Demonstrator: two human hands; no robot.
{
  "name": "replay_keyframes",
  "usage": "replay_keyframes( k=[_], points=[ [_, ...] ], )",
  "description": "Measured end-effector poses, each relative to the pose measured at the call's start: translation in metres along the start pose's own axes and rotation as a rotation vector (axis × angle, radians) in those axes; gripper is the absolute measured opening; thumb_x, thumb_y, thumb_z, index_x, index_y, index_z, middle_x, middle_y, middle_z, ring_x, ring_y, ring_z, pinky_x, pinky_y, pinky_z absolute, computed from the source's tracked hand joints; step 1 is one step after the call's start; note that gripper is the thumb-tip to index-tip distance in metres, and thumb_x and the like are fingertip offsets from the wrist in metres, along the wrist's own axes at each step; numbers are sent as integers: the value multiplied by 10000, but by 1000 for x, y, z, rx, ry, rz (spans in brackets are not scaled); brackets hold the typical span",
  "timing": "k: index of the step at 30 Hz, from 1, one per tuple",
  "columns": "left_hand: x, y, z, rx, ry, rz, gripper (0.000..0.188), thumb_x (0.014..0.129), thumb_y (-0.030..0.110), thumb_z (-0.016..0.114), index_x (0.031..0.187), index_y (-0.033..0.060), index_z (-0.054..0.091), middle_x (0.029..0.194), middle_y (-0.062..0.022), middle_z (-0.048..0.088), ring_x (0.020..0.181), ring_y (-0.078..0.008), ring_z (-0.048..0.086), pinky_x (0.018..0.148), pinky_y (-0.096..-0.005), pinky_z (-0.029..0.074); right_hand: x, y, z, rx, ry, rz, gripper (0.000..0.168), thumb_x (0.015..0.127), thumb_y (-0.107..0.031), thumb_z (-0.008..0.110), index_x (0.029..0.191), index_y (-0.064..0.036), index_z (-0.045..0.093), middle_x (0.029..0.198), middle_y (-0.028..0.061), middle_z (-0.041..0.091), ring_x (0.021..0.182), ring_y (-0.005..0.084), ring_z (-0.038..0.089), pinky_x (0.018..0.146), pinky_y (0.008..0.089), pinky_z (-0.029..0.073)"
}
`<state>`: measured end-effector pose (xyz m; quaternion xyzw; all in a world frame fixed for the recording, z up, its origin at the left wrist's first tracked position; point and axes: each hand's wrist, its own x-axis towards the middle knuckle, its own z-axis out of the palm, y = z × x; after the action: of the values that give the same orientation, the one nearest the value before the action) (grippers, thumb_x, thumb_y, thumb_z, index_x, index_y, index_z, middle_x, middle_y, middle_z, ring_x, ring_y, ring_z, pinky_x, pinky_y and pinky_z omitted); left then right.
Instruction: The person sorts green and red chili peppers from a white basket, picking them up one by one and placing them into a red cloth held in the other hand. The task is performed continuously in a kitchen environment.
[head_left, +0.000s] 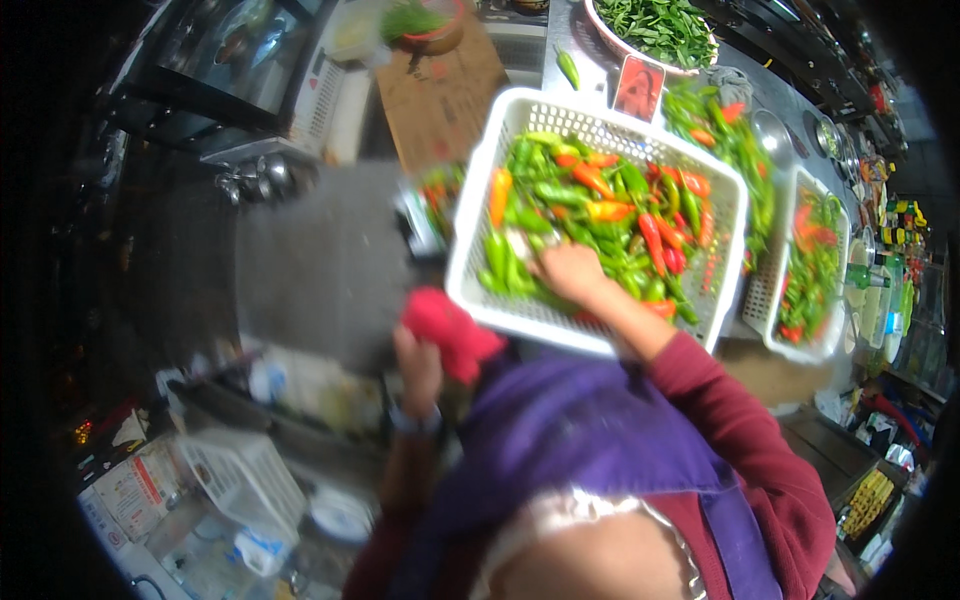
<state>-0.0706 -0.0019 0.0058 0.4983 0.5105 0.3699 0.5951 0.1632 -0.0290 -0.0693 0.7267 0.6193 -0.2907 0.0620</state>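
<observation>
A white perforated plastic basket (731, 225) filled with green, red and orange peppers (600, 210) sits right in front of me. My right hand (566, 270) reaches in over its near side, down among green peppers at the left part of the heap; its fingertips are blurred, and whether they grip something I cannot tell. Lower left, outside the basket, my left hand (420, 360) is around a crumpled red cloth (450, 330). A phone (639, 88) with a lit picture stands against the basket's far rim. One green pepper (568, 69) lies on the metal counter beyond.
To the right lie a loose pile of peppers (750, 165) and a second white basket of peppers (841, 285). A basket of leafy greens (709, 64) stands at the back. Flattened cardboard (442, 97) is at the upper left, near a dark flat surface (322, 255) and metal ladles (274, 172).
</observation>
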Motion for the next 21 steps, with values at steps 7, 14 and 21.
replay_keyframes(
  k=[7, 14, 21],
  points=[
    [-8, -29, -7, 248, -58, -137, 252, 707, 19, 396, 864, -49, 582, 846, -130, 631, 785, -213, 606, 742, -364, 487, -52, 19, -18, 960, 136, -38, 360, 914, -332, 497, 813, -11, 623, 723, 145, 606, 638, 214, 572, 636, 359, 464],
    [-9, -28, 37, -213, -195, -188, 283, 916, 218, 520, 1129, 34, 494, 1052, -73, 567, 936, -144, 542, 813, -300, 459, -85, -60, -38, 677, 263, -462, 158, 839, -187, 536, 817, -31, 536, 719, 165, 560, 627, 349, 562, 568, 427, 448],
    [-14, -18, 49, -293, -58, -66, 418, 841, 39, 410, 1256, 10, 368, 1191, -100, 497, 1060, -180, 497, 948, -334, 396, -96, -69, -56, 563, 347, -570, 116, 787, -159, 544, 795, -44, 534, 685, 155, 556, 635, 355, 571, 554, 438, 454]
  ],
)
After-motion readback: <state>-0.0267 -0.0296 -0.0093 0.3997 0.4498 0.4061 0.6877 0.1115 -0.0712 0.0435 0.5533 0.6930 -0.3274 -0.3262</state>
